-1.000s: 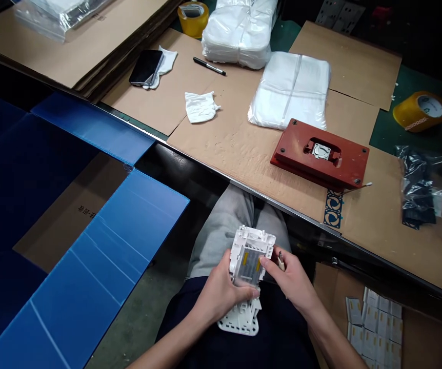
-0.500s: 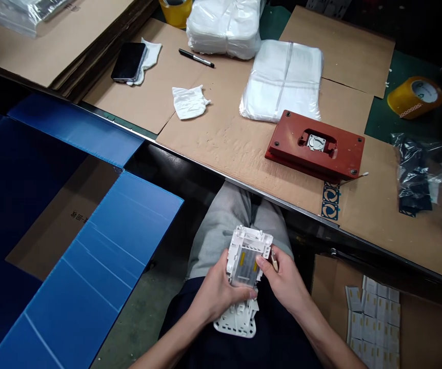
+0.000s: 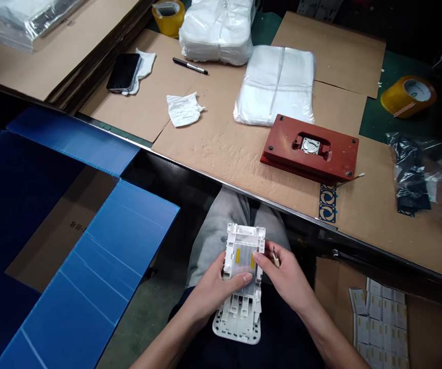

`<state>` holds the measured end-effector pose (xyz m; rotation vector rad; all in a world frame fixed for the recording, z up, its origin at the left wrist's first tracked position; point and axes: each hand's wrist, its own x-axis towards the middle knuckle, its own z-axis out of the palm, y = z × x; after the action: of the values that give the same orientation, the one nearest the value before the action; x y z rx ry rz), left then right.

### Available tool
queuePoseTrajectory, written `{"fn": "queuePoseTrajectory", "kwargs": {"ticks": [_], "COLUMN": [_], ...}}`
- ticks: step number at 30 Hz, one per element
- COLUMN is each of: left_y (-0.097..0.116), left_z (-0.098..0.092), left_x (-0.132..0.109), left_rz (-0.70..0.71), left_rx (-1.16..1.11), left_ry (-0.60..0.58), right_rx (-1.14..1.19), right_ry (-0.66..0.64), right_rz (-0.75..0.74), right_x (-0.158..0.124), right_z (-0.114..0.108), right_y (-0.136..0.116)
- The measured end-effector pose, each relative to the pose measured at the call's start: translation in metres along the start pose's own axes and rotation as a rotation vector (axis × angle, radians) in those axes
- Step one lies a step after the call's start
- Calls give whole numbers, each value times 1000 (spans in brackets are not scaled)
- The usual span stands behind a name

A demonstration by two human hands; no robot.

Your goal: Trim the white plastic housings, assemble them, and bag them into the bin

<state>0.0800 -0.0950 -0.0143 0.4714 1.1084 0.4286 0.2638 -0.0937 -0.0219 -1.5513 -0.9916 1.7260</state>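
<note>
A white plastic housing (image 3: 240,318) is held over my lap, its wider rounded end towards me. Set in its upper part is a translucent panel (image 3: 244,264) with two yellow strips. My left hand (image 3: 221,282) grips the housing's left side, thumb lying across the panel. On the other side my right hand (image 3: 280,269) holds the edge, with its thumb at the right yellow strip. A small pointed tool with a pale handle (image 3: 276,260) is tucked in the right hand's fingers; its exact kind is unclear.
On the cardboard-covered bench sit a red fixture block (image 3: 309,148), bundled plastic bags (image 3: 277,84), a phone (image 3: 124,73), a pen (image 3: 190,66) and a tape roll (image 3: 408,96). A blue box (image 3: 128,230) is at left. Panels with yellow strips (image 3: 382,323) lie in a carton at lower right.
The housing has turned slightly more upright in my hands and shifted a little left. My left thumb has moved up onto the panel. The view has shifted slightly.
</note>
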Motion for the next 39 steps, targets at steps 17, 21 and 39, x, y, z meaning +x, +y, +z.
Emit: {"fn": "queuePoseTrajectory", "kwargs": {"ticks": [17,21,39], "left_y": [66,72,76], "left_z": [32,35,29], "left_x": [28,24,13], "left_rz": [28,31,-39], "left_rx": [-251,-305,-426], "left_ry": [6,13,17], "right_rx": [-1068,-1112,-918], "right_ry": [453,440,1167], "right_rz": [-658,-744,-968], "right_x": [43,50,67], "right_z": [-204,-209,-181], "right_y": [-28,-27,-70]}}
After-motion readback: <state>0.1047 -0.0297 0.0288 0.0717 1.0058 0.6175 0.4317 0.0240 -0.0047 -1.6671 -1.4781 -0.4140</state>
